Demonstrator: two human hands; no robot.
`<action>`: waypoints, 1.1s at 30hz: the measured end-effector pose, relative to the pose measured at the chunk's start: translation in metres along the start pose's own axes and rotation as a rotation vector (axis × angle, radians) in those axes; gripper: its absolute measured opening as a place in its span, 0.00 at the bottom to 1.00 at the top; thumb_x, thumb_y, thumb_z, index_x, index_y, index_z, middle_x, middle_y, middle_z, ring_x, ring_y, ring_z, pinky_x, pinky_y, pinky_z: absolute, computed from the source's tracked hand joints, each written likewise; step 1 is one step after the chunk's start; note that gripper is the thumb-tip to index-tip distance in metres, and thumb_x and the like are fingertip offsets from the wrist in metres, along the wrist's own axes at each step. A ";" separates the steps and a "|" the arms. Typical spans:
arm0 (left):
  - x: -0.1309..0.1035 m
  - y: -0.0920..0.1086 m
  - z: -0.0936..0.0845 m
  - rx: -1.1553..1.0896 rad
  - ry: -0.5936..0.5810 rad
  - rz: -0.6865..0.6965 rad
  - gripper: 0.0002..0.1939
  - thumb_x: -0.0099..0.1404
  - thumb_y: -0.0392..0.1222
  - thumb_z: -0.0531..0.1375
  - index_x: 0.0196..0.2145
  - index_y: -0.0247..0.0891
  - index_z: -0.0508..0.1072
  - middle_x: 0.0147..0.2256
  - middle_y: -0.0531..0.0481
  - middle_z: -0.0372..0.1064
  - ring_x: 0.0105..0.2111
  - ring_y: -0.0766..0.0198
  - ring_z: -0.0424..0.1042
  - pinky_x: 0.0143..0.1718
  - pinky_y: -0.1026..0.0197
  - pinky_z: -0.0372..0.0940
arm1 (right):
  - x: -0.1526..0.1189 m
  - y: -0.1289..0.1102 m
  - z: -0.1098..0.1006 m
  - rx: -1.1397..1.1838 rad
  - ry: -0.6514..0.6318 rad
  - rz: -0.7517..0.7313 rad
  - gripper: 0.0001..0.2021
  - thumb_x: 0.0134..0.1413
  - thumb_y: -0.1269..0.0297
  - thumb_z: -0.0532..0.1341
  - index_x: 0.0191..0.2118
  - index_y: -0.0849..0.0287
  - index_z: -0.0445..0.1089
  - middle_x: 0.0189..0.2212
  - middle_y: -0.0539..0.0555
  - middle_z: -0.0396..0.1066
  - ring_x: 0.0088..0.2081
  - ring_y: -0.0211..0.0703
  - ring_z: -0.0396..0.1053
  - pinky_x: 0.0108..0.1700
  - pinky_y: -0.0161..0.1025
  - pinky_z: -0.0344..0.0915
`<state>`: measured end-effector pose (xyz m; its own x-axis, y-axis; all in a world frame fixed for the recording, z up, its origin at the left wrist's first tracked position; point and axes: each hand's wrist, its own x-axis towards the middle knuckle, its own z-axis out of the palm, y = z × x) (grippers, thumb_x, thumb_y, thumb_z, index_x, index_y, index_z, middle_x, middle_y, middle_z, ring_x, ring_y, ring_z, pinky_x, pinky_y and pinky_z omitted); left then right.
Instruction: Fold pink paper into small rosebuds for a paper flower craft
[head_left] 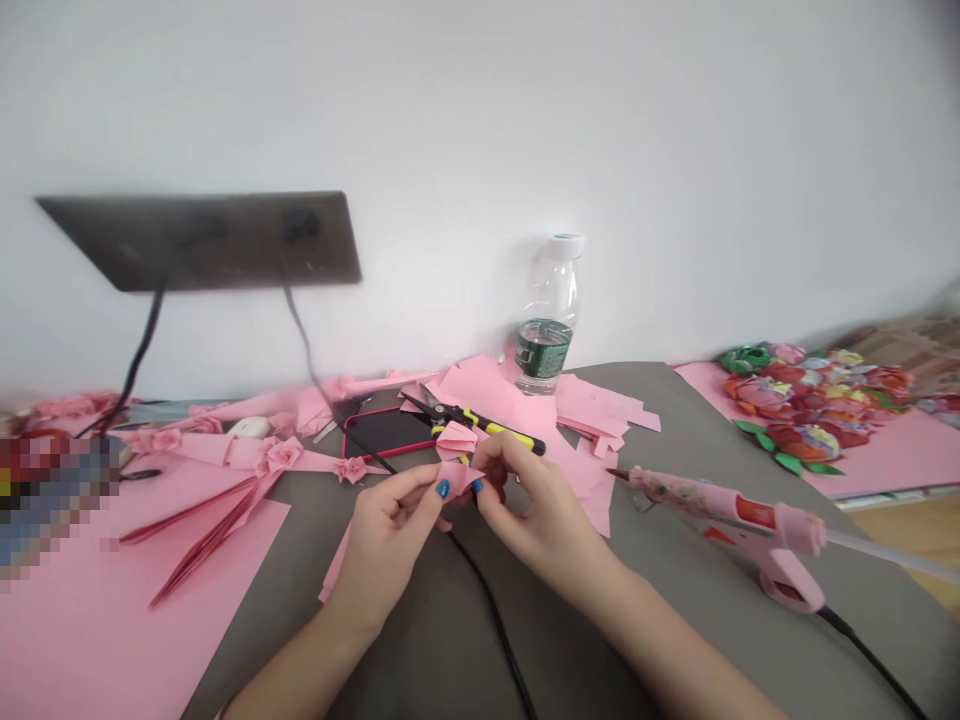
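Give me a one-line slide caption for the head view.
Two hands pinch a small piece of pink paper above a grey table, left of a pink glue gun.

Setting: a craft work spot indoors; home or small workshop, cannot tell which. Evidence: grey table (630, 650) against plain white wall (450, 120); pink paper scraps (600, 405), pliers (487, 430) and pink glue gun (720, 510) on it; colourful paper flowers (817, 400) at right; socket panel (247, 240) with plugged-in cords.
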<state>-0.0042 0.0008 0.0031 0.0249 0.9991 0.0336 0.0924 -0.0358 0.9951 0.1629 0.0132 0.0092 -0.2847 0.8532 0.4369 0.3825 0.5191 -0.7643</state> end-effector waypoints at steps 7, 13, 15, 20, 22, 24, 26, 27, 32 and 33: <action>0.000 -0.003 -0.001 -0.074 -0.076 -0.016 0.13 0.66 0.42 0.62 0.46 0.40 0.82 0.37 0.48 0.82 0.26 0.64 0.76 0.31 0.64 0.74 | 0.000 0.001 -0.001 -0.098 0.049 -0.035 0.10 0.53 0.79 0.53 0.35 0.56 0.61 0.29 0.50 0.64 0.29 0.39 0.62 0.30 0.35 0.60; 0.000 -0.005 0.000 -0.195 -0.141 -0.058 0.14 0.66 0.42 0.63 0.47 0.39 0.81 0.38 0.47 0.82 0.30 0.64 0.74 0.31 0.66 0.73 | 0.002 0.003 -0.001 -0.143 0.102 -0.104 0.11 0.54 0.81 0.54 0.35 0.56 0.63 0.33 0.53 0.67 0.34 0.42 0.66 0.34 0.37 0.64; 0.000 -0.005 0.001 -0.229 -0.155 -0.072 0.14 0.66 0.42 0.63 0.47 0.39 0.81 0.37 0.47 0.81 0.31 0.64 0.74 0.31 0.66 0.73 | 0.002 0.003 -0.001 -0.165 0.111 -0.159 0.11 0.56 0.81 0.54 0.35 0.56 0.64 0.34 0.55 0.68 0.37 0.44 0.68 0.37 0.39 0.66; 0.000 -0.006 0.001 -0.293 -0.139 -0.119 0.13 0.64 0.42 0.65 0.45 0.37 0.82 0.36 0.47 0.80 0.30 0.65 0.73 0.31 0.67 0.73 | 0.002 0.000 -0.002 -0.221 0.102 -0.256 0.09 0.61 0.79 0.56 0.36 0.56 0.65 0.34 0.56 0.72 0.37 0.45 0.72 0.37 0.40 0.69; 0.000 -0.007 0.001 -0.334 -0.130 -0.142 0.13 0.63 0.43 0.66 0.44 0.38 0.82 0.37 0.47 0.80 0.29 0.66 0.72 0.31 0.67 0.72 | 0.002 -0.001 -0.002 -0.216 0.095 -0.262 0.08 0.62 0.77 0.57 0.37 0.55 0.66 0.35 0.56 0.73 0.38 0.45 0.73 0.38 0.40 0.70; 0.001 -0.007 0.001 -0.390 -0.116 -0.159 0.12 0.62 0.43 0.67 0.43 0.39 0.83 0.37 0.47 0.80 0.30 0.67 0.71 0.31 0.67 0.72 | 0.003 -0.001 -0.003 -0.200 0.085 -0.272 0.08 0.63 0.76 0.57 0.38 0.55 0.67 0.36 0.57 0.73 0.39 0.45 0.73 0.40 0.40 0.71; 0.001 -0.006 0.002 -0.456 -0.093 -0.173 0.11 0.61 0.43 0.68 0.41 0.40 0.83 0.36 0.48 0.79 0.31 0.66 0.71 0.31 0.68 0.72 | 0.003 0.000 -0.004 -0.186 0.076 -0.300 0.07 0.63 0.75 0.58 0.38 0.56 0.68 0.38 0.57 0.74 0.40 0.44 0.74 0.41 0.40 0.72; 0.001 -0.005 0.002 -0.486 -0.082 -0.178 0.10 0.60 0.43 0.68 0.39 0.39 0.84 0.35 0.48 0.78 0.31 0.66 0.71 0.31 0.68 0.73 | 0.004 0.001 -0.005 -0.184 0.071 -0.316 0.07 0.63 0.75 0.58 0.38 0.56 0.69 0.39 0.57 0.74 0.41 0.44 0.74 0.41 0.40 0.72; 0.003 -0.003 0.003 -0.572 -0.049 -0.191 0.11 0.56 0.46 0.71 0.35 0.38 0.84 0.32 0.48 0.78 0.30 0.66 0.72 0.30 0.67 0.73 | 0.005 0.004 -0.006 -0.167 0.045 -0.356 0.07 0.64 0.73 0.58 0.40 0.55 0.71 0.40 0.58 0.75 0.42 0.44 0.75 0.42 0.41 0.74; 0.003 -0.003 0.003 -0.579 -0.039 -0.193 0.11 0.55 0.46 0.71 0.34 0.38 0.84 0.32 0.48 0.78 0.29 0.66 0.72 0.30 0.67 0.73 | 0.005 0.004 -0.006 -0.161 0.038 -0.364 0.07 0.64 0.73 0.58 0.40 0.55 0.72 0.41 0.58 0.75 0.43 0.45 0.75 0.43 0.41 0.74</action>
<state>-0.0015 0.0042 -0.0003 0.0989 0.9845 -0.1448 -0.4572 0.1742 0.8722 0.1689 0.0198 0.0109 -0.3952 0.6119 0.6852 0.3962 0.7865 -0.4738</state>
